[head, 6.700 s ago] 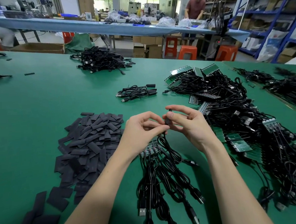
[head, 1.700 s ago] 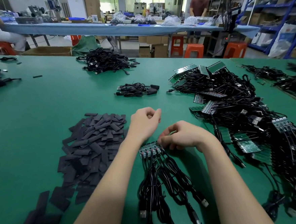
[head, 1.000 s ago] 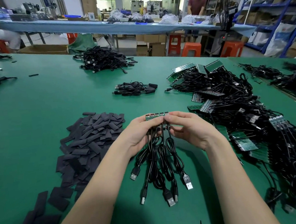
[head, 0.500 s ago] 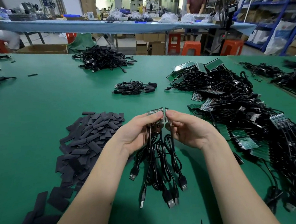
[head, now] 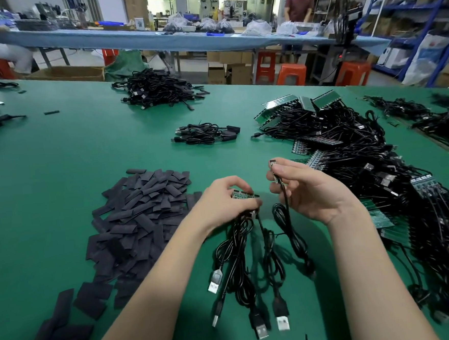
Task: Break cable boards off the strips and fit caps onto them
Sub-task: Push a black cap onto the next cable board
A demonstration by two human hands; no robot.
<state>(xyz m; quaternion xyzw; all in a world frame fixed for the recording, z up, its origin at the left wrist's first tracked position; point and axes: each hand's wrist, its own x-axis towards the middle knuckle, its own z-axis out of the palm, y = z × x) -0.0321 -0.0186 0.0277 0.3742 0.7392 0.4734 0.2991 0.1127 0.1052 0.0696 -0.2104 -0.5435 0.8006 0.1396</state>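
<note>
My left hand [head: 224, 201] grips a short green strip of cable boards [head: 243, 194], its black USB cables [head: 240, 264] hanging down to the green table [head: 58, 160]. My right hand [head: 307, 190] pinches a single cable board [head: 274, 170] held upright, apart from the strip, with its own black cable [head: 288, 226] trailing below. A heap of flat black caps [head: 141, 212] lies just left of my left hand.
A big tangle of cables on green board strips [head: 364, 165] fills the right side. A small bundle of cables [head: 205, 134] lies ahead, a larger cable pile [head: 156, 89] farther back. People work at a long blue table [head: 156, 42] behind.
Both hands picked the strip up from the table and bent it. One board has come off in my right hand, which moved up and right, away from the strip.
</note>
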